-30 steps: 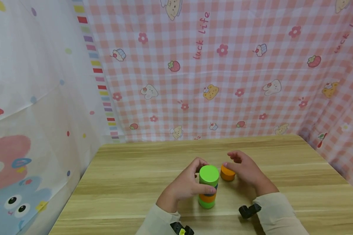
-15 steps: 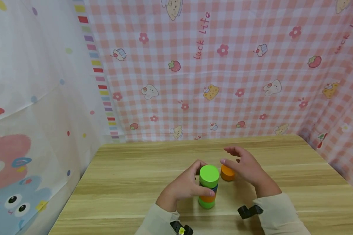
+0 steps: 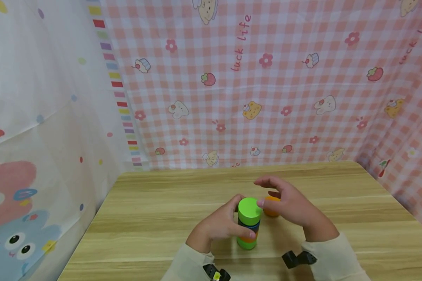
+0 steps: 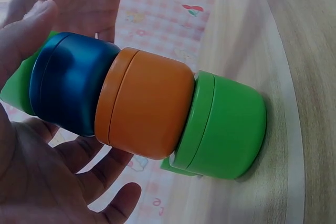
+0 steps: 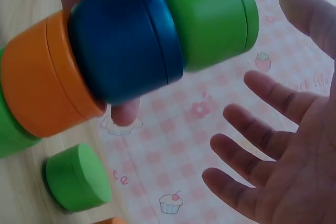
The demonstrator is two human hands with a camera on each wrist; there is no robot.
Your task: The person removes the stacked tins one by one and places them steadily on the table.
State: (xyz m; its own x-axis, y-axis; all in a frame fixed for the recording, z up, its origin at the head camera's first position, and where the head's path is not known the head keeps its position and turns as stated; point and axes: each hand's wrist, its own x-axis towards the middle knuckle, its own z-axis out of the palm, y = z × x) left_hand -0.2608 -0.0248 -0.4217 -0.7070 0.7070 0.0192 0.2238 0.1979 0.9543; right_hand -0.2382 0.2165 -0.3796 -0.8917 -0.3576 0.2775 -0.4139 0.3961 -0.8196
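Note:
A stack of several round jars [image 3: 249, 224] stands on the wooden table [image 3: 154, 207], green at the bottom, then orange, blue, and green on top. My left hand [image 3: 246, 216] grips the stack around its blue and orange jars, thumb in front and fingers behind. In the left wrist view the left hand [image 4: 68, 114] wraps the blue jar [image 4: 68, 90]. My right hand [image 3: 267, 193] hovers open beside the top green lid, fingers spread, holding nothing. In the right wrist view the right hand [image 5: 283, 129] stays apart from the stack [image 5: 126, 51].
A loose orange jar [image 3: 271, 210] sits on the table behind the stack, partly under my right hand. Another green jar [image 5: 79, 184] stands on the table beyond the stack, hidden in the head view. Pink checked cloth walls close the back and sides.
My right hand has lifted off the loose orange jar and moved left toward the stack's top, fingers spreading. My left hand and the stack have stayed in place.

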